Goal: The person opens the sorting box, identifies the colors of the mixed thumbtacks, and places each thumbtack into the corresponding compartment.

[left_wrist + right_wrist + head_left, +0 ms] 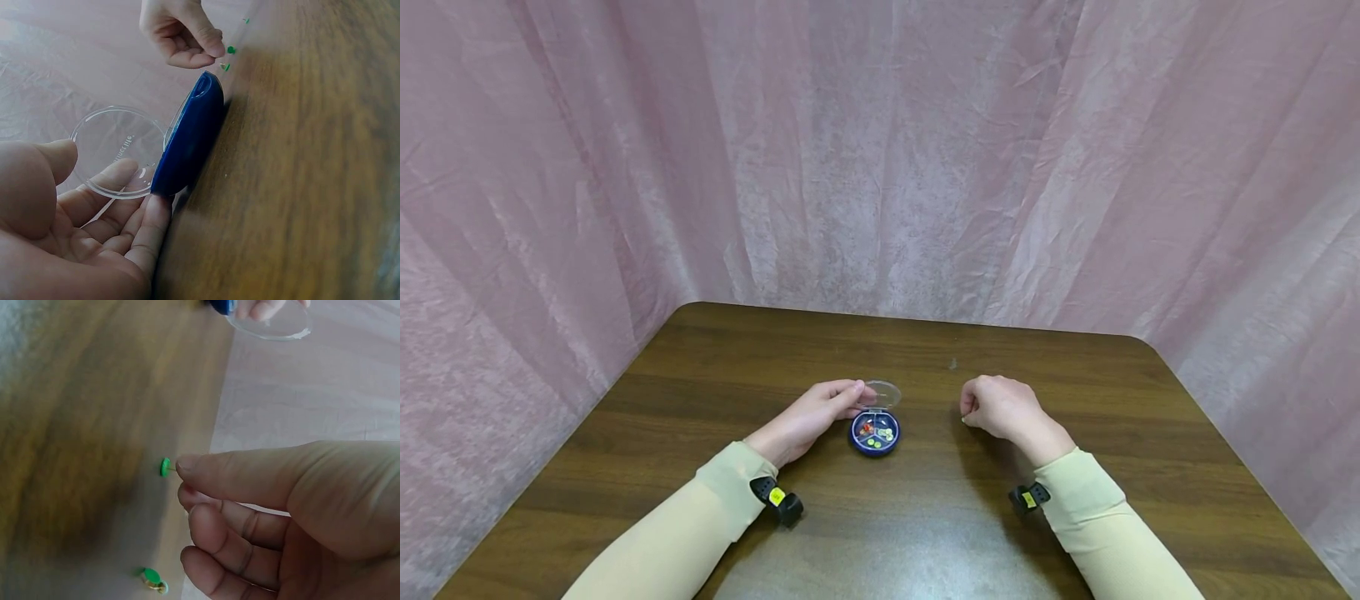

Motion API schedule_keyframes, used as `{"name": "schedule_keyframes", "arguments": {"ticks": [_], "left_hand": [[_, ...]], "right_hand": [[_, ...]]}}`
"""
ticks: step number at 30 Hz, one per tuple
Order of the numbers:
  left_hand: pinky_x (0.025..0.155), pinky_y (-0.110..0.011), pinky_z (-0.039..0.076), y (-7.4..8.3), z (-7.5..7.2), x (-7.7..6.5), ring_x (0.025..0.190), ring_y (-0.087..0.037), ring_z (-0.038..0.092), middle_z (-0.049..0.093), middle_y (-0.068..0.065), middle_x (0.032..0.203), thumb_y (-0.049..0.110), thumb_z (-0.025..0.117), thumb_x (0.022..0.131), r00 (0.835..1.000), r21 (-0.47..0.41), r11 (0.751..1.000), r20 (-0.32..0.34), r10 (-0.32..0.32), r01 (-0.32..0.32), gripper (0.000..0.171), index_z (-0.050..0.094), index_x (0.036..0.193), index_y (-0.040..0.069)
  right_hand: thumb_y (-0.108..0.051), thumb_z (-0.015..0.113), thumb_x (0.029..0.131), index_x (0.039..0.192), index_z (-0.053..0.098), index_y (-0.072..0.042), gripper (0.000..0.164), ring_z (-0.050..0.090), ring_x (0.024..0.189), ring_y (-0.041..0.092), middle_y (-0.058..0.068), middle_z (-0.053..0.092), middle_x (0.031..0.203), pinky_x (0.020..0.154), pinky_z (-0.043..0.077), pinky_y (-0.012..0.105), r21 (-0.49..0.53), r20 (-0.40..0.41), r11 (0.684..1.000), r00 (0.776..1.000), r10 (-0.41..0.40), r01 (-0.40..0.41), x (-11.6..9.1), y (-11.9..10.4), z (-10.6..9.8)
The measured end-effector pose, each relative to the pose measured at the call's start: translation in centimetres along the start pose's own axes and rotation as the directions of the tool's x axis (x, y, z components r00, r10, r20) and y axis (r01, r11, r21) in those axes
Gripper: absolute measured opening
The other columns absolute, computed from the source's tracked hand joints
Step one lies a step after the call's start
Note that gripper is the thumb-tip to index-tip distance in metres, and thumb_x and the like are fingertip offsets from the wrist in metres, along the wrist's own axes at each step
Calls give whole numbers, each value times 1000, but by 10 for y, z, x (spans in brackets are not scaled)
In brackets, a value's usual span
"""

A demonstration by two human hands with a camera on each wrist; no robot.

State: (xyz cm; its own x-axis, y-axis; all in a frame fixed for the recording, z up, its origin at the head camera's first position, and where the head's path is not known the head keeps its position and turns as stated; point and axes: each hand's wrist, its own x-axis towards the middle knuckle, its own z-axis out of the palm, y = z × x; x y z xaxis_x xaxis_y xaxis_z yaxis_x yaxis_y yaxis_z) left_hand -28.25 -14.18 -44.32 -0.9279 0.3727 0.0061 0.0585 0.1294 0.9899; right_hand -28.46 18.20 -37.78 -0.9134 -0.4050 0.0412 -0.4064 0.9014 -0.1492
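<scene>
A round blue pin case (pixel 875 450) sits on the table with its clear lid (pixel 882 393) raised. Red, green and pale thumbtacks lie in its separate compartments. My left hand (pixel 812 414) holds the lid at its left side, thumb at the rim and fingers behind. In the left wrist view, a lower finger (pixel 156 215) reaches the blue base. To the right of the case, my right hand (pixel 1003 406) pinches a green thumbtack (pixel 165 467) by its pin, between thumb and forefinger, head outward. Other green thumbtacks (pixel 150 575) lie near that hand.
The brown wooden table (pixel 737 350) has rounded far corners, and a pink curtain (pixel 880 167) hangs behind it. A small pale mark (pixel 953 364) shows on the tabletop beyond the right hand. Each wrist wears a black strap with a camera.
</scene>
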Motion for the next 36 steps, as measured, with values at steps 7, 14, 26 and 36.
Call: {"name": "schedule_keyframes", "arguments": {"ticks": [7,14,26,36], "left_hand": [[119,-47,49,-1,-1,-1,135,-29,64,70,-16,144,35,52,120,1000,5,1000,-4,-7,7,45,71,139,-2],[119,-46,49,-1,0,0,133,-29,65,71,-16,143,34,53,120,1000,-2,1000,-11,-7,7,45,72,138,-2],[119,-46,49,0,1,0,134,-28,65,70,-16,144,33,52,120,1000,-7,1000,-8,-10,10,45,71,139,-3],[119,-46,49,1,1,-1,135,-29,64,70,-16,145,33,52,120,1000,-1,1000,-7,-7,7,44,71,139,-2]], "right_hand": [[-12,86,84,77,68,-23,22,59,73,15,-9,62,75,65,52,41,-8,-26,999,999,32,-32,1,0,-1],[-14,83,89,78,70,-23,19,58,74,14,-10,63,77,67,53,41,-25,8,999,999,31,-31,1,-1,4],[-5,74,81,72,66,-23,21,55,71,15,-8,60,73,63,49,40,-29,-7,999,1000,24,-25,0,-1,6],[-4,74,81,74,69,-22,20,54,72,15,-9,60,75,63,48,38,-23,1,1000,1000,20,-20,0,0,6]]}}
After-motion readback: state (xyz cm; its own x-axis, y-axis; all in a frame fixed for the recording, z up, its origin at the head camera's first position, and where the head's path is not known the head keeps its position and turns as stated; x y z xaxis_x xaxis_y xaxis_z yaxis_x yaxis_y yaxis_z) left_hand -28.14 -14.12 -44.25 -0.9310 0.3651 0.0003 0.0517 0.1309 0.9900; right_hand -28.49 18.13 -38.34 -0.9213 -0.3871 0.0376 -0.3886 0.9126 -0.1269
